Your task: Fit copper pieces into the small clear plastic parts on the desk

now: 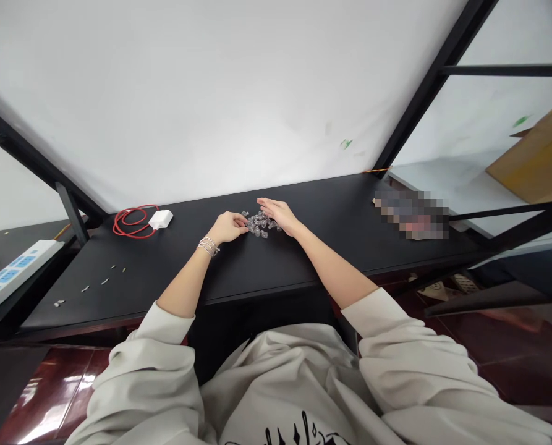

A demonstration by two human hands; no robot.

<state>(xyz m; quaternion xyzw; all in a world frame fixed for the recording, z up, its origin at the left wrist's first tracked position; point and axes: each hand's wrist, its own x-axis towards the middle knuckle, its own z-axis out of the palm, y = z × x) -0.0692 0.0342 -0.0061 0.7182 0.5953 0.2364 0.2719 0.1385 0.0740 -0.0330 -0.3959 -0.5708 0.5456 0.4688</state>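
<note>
A pile of several small clear, rounded pieces (259, 224) lies on the black table (252, 272). My left hand (229, 227), with a silver bracelet on its wrist, is at the left side of the pile, its fingers curled together beside the pieces. Whether anything is between those fingertips is too small to tell. On the other side, my right hand (279, 215) is held flat with its fingers stretched out, its edge close against the pieces. Nothing shows in its grasp.
A red cable (131, 235) and white adapter (161, 219) lie at the table's left. Small scraps (105, 282) are nearer the left edge, beside a power strip (13, 278). A blurred flat item (412, 214) rests at the right. Black frame posts flank the table.
</note>
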